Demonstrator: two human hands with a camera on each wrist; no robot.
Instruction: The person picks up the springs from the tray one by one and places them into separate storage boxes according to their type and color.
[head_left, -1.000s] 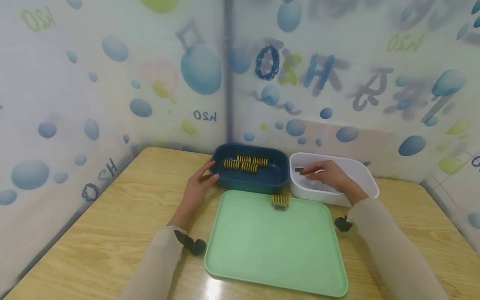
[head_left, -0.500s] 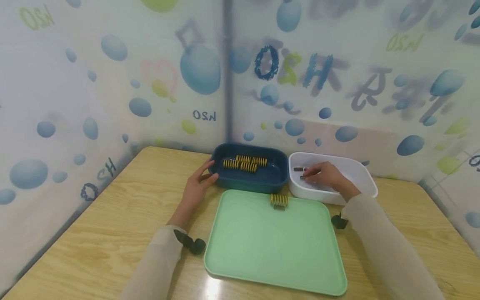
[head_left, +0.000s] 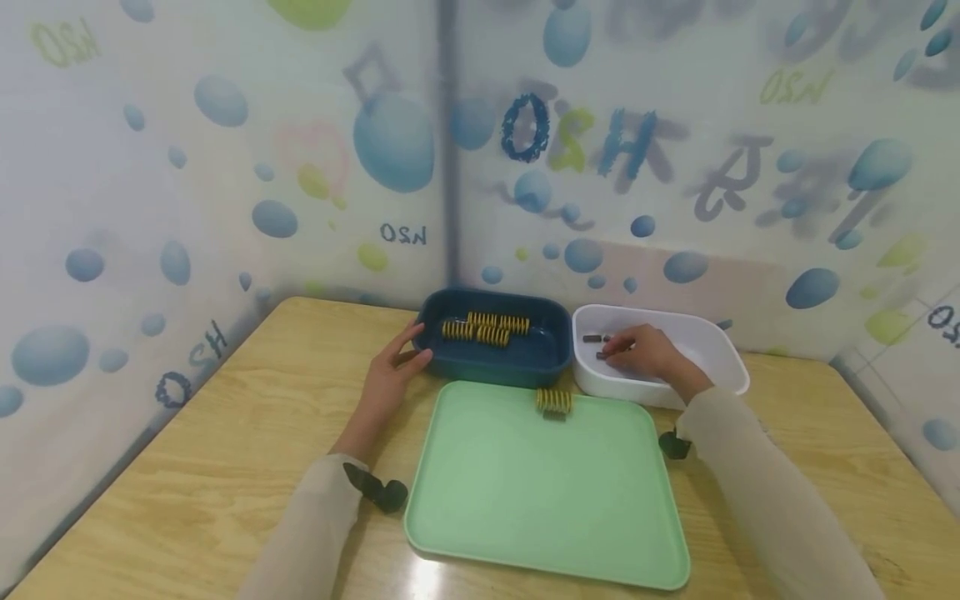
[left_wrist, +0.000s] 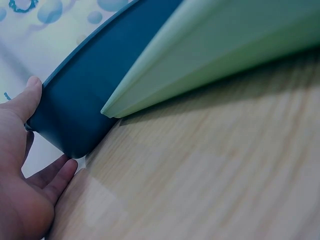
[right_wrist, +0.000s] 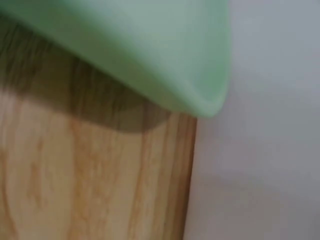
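My left hand [head_left: 390, 375] rests at the left end of the dark blue bin [head_left: 495, 371], thumb [left_wrist: 31, 97] against its wall, fingers near its bottom edge. Several yellow coil springs [head_left: 491, 336] lie in that bin. My right hand [head_left: 647, 352] reaches into the white bin [head_left: 716, 354], fingers bent down among small dark cylindrical pieces. One such dark piece [head_left: 602, 356] shows right at the fingertips; whether it is pinched is unclear. Another dark piece [head_left: 592, 338] lies just left of the hand. In the right wrist view the hand is not visible.
A pale green tray [head_left: 547, 492] lies in front of both bins. At its far edge sits one yellow spring [head_left: 554, 401] with a small dark piece [head_left: 554, 416] in front of it. Underneath is a wooden table [head_left: 225, 400]; patterned walls [head_left: 405, 142] stand behind.
My right hand has lowered slightly into the white bin, its fingertips coming down among the dark pieces. My left hand keeps its place on the blue bin. The head view has shifted slightly.
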